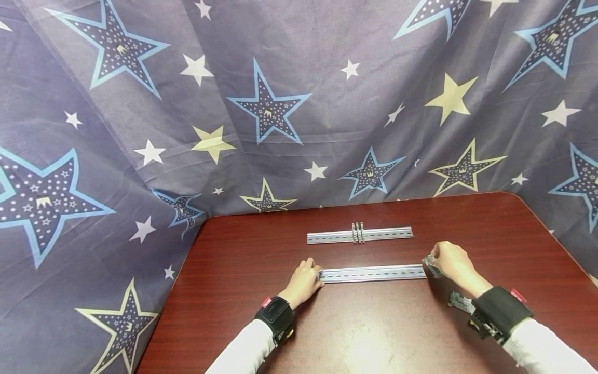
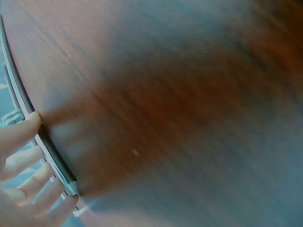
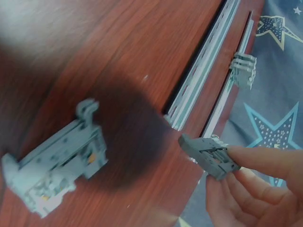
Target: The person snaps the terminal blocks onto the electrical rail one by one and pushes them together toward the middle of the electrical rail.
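A slotted metal DIN rail (image 1: 374, 274) lies across the middle of the table. My left hand (image 1: 302, 283) grips its left end, thumb and fingers along the edges in the left wrist view. Just off the rail's right end, my right hand (image 1: 452, 261) pinches a small grey terminal block (image 3: 208, 153) between thumb and fingers, held above the table. Another grey terminal block (image 3: 57, 163) lies on the table below the right wrist, partly hidden by the wristband in the head view.
Farther back lies a second DIN rail (image 1: 329, 237) carrying several grey blocks (image 1: 357, 232) side by side near its middle. The reddish wooden table (image 1: 243, 244) meets a star-patterned cloth (image 1: 280, 156) at its back and left.
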